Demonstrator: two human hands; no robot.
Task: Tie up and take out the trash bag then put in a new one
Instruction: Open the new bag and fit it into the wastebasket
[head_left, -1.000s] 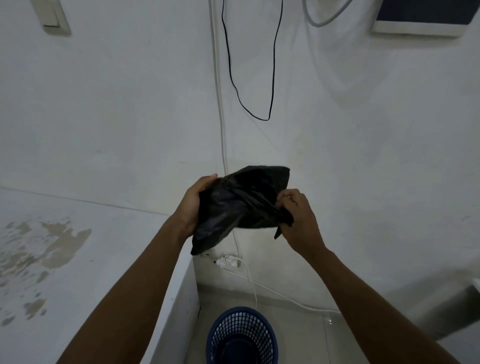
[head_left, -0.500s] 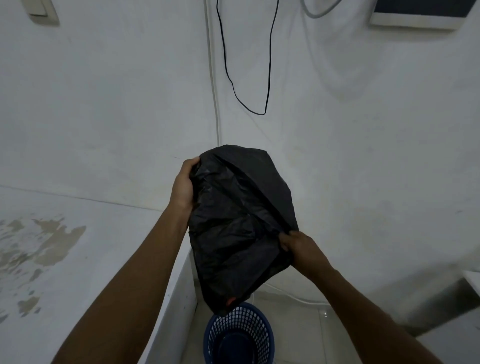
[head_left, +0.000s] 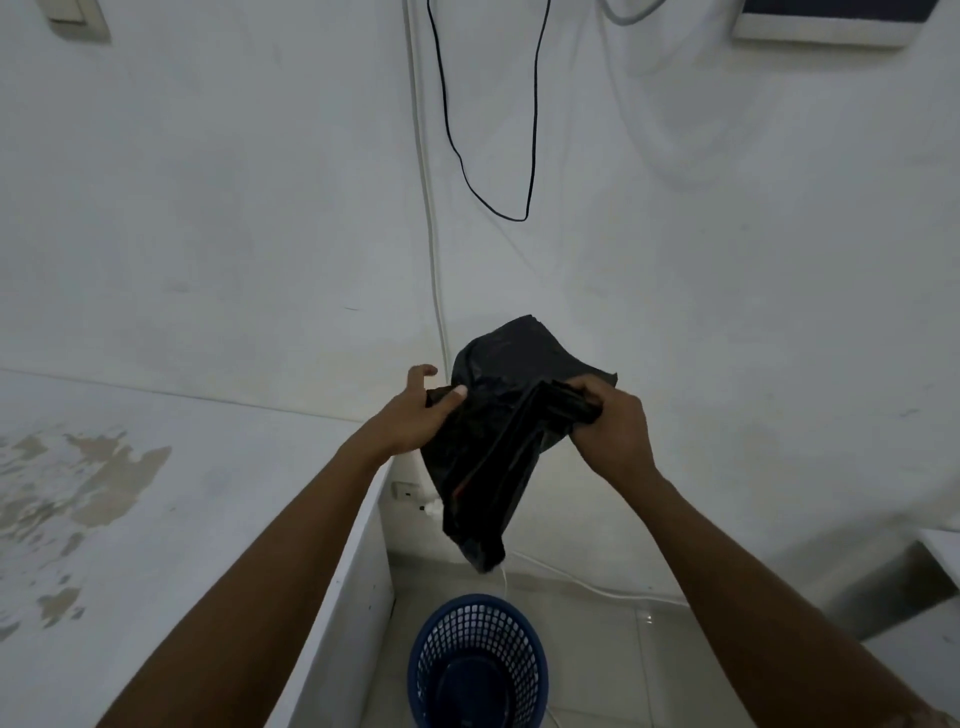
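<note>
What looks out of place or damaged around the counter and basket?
The white counter has brownish patches where its finish looks worn or peeled. A white cord lies loose on the floor behind the blue basket. Otherwise nothing odd: the left hand and right hand grip the bunched black bag above the basket.

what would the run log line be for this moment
step: opening new bag | left hand: pinches bag edge | right hand: grips bag edge | basket: on floor below, not yet lined

Black trash bag (head_left: 498, 436) (faint red streak), blue mesh basket (head_left: 478, 662), white walls (head_left: 208, 208).
</note>
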